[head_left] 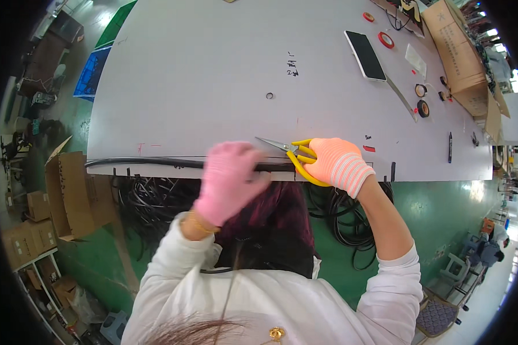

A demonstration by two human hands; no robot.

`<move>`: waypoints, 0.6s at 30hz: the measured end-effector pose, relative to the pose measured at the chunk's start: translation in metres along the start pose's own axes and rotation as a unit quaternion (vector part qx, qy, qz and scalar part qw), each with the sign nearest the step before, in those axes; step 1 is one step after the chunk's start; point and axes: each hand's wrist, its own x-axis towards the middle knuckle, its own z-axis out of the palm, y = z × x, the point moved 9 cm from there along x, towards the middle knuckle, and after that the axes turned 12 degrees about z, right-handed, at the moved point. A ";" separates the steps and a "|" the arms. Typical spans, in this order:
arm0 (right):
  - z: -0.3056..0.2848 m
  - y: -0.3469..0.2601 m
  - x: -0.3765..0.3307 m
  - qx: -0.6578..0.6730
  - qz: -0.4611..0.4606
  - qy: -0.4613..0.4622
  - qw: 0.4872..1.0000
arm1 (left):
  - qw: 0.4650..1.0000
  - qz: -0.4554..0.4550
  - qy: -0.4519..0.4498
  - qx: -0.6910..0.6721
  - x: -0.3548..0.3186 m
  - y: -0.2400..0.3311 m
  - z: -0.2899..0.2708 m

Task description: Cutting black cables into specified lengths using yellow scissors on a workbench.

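1. A brown cardboard box [463, 57] lies along the far right edge of the white table [213, 75], with a small pale label on its top. More brown boxes [69, 192] stand open on the green floor to the left, below the table's near edge. A blue crate [91, 73] sits on the floor beyond the table's left side.
2. Rolls of tape, red [386, 39] and black [423, 108], lie near the box, beside a dark phone [365, 55] and a metal ruler [402, 99].
3. The left hand [231, 181], in a pink glove, is closed down over a black cable [155, 163], pressing it at the table's near edge.
4. The right hand [339, 164], in an orange striped glove, has its fingers curled through the yellow handles of the scissors [290, 152], clamped on them.
5. The cable runs left to right along the near edge. The scissors lie just beside it, blades together and pointing left and slightly away from the person.
6. Loops of black cable [345, 224] hang below the table.
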 end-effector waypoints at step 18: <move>0.003 0.009 -0.005 0.082 -0.056 0.052 0.994 | 0.998 -0.014 -0.034 0.052 0.024 0.026 0.049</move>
